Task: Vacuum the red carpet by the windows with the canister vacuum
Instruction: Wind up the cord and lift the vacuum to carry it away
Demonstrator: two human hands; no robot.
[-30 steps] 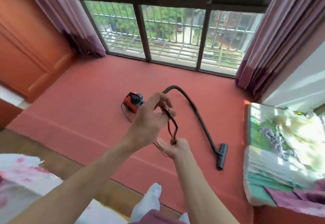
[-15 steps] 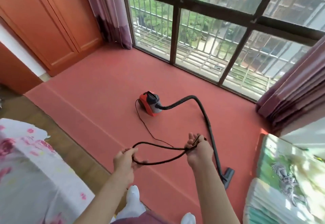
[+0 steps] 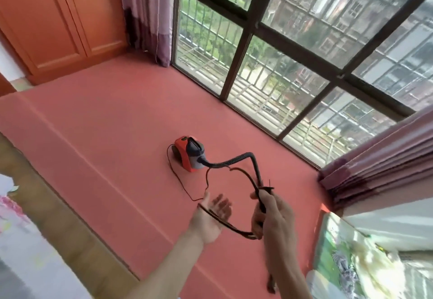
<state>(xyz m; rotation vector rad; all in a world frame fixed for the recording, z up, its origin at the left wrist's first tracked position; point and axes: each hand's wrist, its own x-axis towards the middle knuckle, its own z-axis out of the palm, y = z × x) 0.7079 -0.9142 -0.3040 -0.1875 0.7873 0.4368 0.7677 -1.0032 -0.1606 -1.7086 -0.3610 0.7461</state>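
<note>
While the vacuum (image 3: 188,153) at centre points lower right | left hand (image 3: 212,216) flat, palm up, under cord (image 3: 234,228) | right hand (image 3: 271,212) grips cord loop

No text is legible (canister vacuum (image 3: 187,156) included).
</note>
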